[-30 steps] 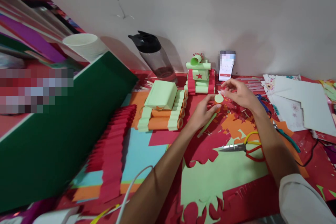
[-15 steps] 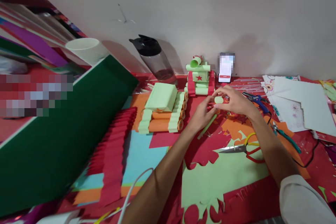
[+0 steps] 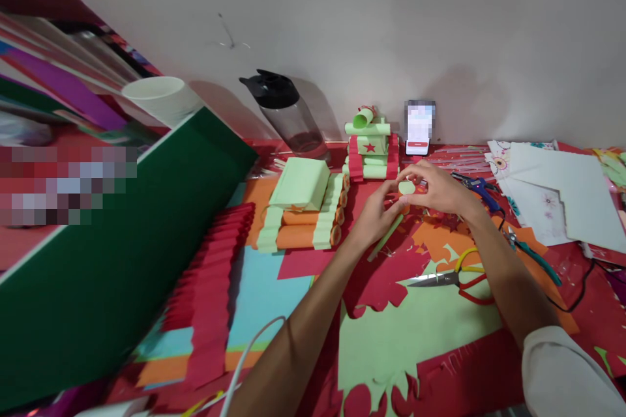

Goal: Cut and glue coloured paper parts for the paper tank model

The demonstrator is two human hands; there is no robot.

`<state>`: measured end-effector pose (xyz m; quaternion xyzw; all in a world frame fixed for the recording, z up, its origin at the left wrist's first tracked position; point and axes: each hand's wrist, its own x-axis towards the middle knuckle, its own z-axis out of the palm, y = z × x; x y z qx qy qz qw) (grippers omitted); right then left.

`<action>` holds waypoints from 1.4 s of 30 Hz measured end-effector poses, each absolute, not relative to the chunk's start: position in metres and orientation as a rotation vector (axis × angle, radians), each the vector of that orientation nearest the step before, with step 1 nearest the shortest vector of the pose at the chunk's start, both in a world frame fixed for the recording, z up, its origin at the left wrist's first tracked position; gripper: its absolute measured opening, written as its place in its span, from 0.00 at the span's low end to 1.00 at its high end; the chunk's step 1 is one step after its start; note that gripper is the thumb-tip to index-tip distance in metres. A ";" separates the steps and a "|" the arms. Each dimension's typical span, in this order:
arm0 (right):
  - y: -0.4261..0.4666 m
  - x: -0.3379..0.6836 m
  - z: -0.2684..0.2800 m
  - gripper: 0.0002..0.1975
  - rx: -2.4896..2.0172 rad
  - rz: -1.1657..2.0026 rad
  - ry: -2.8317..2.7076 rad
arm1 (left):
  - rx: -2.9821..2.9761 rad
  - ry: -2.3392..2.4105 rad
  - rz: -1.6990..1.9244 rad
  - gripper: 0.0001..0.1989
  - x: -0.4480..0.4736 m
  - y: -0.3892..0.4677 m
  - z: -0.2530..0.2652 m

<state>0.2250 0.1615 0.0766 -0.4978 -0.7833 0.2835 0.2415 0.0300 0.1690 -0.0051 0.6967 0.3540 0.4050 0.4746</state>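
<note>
Table: red surface (image 3: 594, 313) against a pale wall, littered with coloured paper offcuts.
Left hand (image 3: 376, 215): fingers curled up around a small pale-green paper disc (image 3: 407, 187), touching its near edge.
Right hand (image 3: 440, 189): fingertips pinched together on the same disc from the far side; both hands meet on it just above the table.
Behind the hands: a finished green-and-red paper tank (image 3: 370, 150), a phone (image 3: 419, 127) propped on the wall.
Left of hands: an orange-and-green paper tank (image 3: 303, 208), a dark-lidded bottle (image 3: 286, 111).
Near right arm: scissors (image 3: 452, 277) on green paper, a glue gun (image 3: 479, 187).
</note>
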 end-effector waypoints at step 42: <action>0.162 0.248 0.086 0.13 -1.155 0.621 -2.330 | 1.673 0.854 0.973 0.17 0.030 0.168 -0.003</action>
